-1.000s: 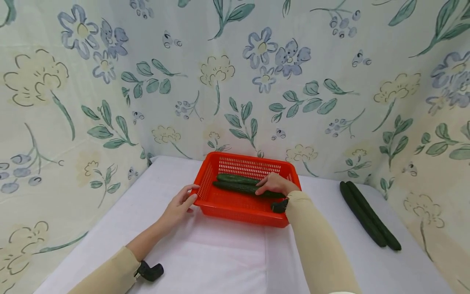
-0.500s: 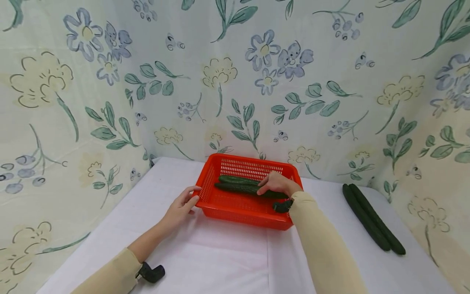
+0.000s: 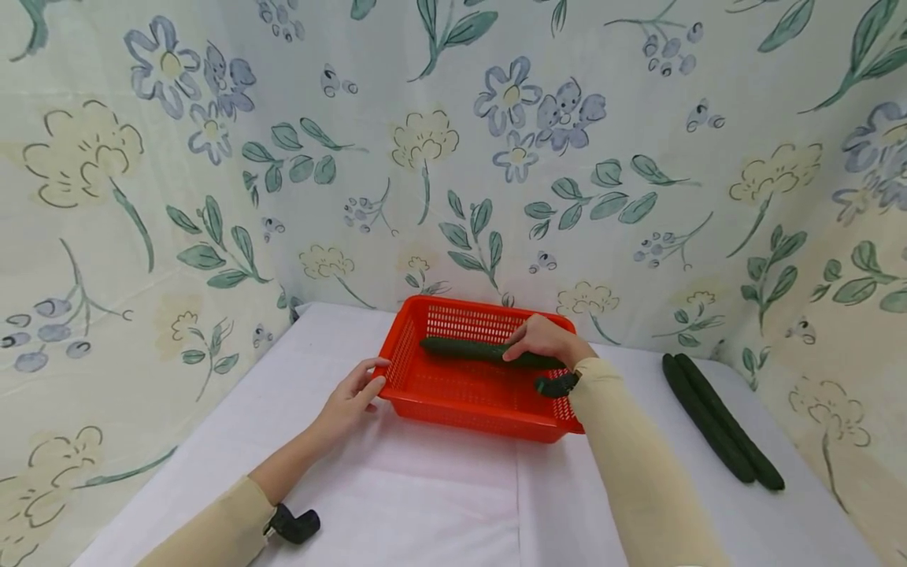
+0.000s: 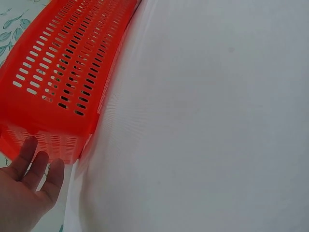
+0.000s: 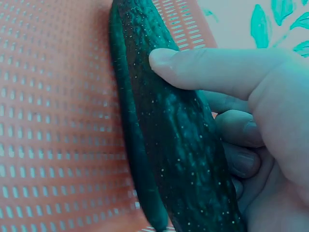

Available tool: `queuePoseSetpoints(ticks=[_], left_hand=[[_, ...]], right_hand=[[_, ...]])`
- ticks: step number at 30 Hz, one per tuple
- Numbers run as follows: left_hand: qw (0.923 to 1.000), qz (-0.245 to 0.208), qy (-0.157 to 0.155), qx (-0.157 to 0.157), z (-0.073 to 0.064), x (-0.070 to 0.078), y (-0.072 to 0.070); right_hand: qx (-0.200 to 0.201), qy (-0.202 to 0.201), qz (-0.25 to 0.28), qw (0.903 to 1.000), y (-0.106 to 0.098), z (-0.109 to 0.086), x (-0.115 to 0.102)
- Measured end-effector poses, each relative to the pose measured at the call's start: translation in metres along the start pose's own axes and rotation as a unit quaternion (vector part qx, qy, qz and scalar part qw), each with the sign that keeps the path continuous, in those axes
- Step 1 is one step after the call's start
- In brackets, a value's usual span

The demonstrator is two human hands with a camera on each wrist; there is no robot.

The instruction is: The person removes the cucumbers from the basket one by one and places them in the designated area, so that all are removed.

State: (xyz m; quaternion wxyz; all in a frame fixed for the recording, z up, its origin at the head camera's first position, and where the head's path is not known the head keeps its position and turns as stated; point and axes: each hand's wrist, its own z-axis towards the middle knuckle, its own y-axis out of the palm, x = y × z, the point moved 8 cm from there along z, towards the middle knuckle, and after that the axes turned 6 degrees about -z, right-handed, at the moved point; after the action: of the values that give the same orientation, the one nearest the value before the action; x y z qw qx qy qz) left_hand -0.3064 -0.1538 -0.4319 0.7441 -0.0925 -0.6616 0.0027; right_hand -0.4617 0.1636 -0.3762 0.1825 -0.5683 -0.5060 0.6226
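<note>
My right hand [image 3: 546, 340] grips a long dark green cucumber [image 5: 181, 140], thumb on one side and fingers curled round the other. This cucumber is held up a little inside the red plastic basket [image 3: 460, 405]. A second cucumber [image 5: 140, 159] lies in the basket beneath it, visible in the right wrist view but mostly covered in the head view. At the basket's left front corner my left hand [image 3: 350, 394] holds the rim. Its fingers [image 4: 36, 171] lie against the outside of the perforated wall in the left wrist view; the thumb is out of sight there.
Two more cucumbers [image 3: 723, 421] lie side by side on the white tablecloth [image 3: 439, 504], well to the right of the basket. A floral curtain [image 3: 453, 157] rises behind the basket and along both sides of the table.
My right hand has lifted the nearer cucumber slightly up and back, so it now covers the other one in the head view. My left hand has stayed at the basket's corner.
</note>
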Motion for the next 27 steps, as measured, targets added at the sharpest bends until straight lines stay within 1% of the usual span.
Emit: queuePoseSetpoints(ticks=[4, 8, 11, 15, 19, 23, 27], left_hand=[[1.0, -0.001, 0.007, 0.0, 0.003, -0.006, -0.002], [0.9999, 0.002, 0.013, 0.003, 0.002, -0.007, -0.005], [0.9999, 0.003, 0.012, 0.002, 0.0, -0.008, -0.006], [1.0, 0.004, 0.007, 0.001, 0.0, -0.01, -0.004], [0.9999, 0.006, 0.01, -0.001, 0.0, -0.01, -0.003], [0.9999, 0.011, 0.011, 0.005, 0.0, -0.008, -0.004], [0.9998, 0.014, 0.014, 0.005, 0.003, -0.007, -0.004]], right_hand=[[0.005, 0.008, 0.013, 0.9999, -0.012, -0.005, 0.0], [0.005, 0.018, 0.042, 0.9989, -0.023, -0.013, 0.001], [0.014, 0.02, 0.05, 0.9985, -0.032, -0.02, 0.004], [0.031, 0.021, 0.031, 0.9988, -0.047, -0.031, 0.012], [0.041, 0.022, 0.016, 0.9988, -0.059, -0.042, 0.022], [0.052, 0.018, 0.018, 0.9984, -0.068, -0.051, 0.033], [0.081, 0.019, 0.013, 0.9965, -0.083, -0.063, 0.044]])
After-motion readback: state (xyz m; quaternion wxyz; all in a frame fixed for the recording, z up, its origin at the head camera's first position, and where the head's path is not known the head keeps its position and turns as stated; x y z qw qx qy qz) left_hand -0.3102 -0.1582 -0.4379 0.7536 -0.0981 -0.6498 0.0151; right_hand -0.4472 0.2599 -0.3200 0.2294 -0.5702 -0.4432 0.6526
